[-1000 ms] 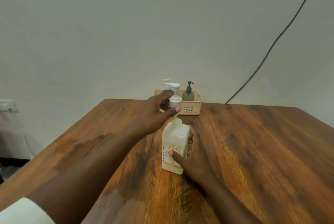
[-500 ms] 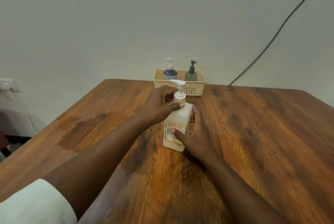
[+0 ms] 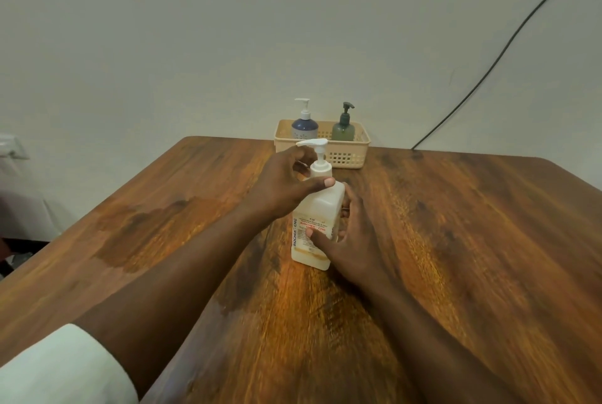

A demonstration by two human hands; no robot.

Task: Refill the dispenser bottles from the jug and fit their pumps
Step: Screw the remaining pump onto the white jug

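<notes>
While both hands worked at the centre of the frame, the scene stood as follows.

Square bottle: a pale, square-shouldered bottle (image 3: 317,224) stood upright on the wooden table (image 3: 456,240), just below the middle of the frame; its label carried red and dark print, and pale yellowish liquid showed near its base.

Pump: a white pump (image 3: 317,156) sat on the bottle's neck, its spout pointing toward the left of the frame.

Left hand: the left hand (image 3: 283,185) reached in from the lower left, its fingers curled about the collar of the pump, the thumb tip pressed against the front of the collar at the bottle's shoulder.

Right hand: the right hand (image 3: 351,240) came in from the lower right and clasped the body of the bottle, thumb across the label, fingers around the far side.

Basket: a cream plastic basket (image 3: 350,154) sat at the far edge of the table, above the square bottle in the frame and apart from it.

Basket contents: a blue bottle (image 3: 304,128) with a white pump stood in the basket's left part, and a green bottle (image 3: 343,130) with a dark pump in its right part, both upright.

Sleeve: a white sleeve (image 3: 65,367) covered the left arm at the lower left corner.

Cable: a dark cable (image 3: 508,42) ran down the wall from the upper right corner to the table's far edge.
</notes>
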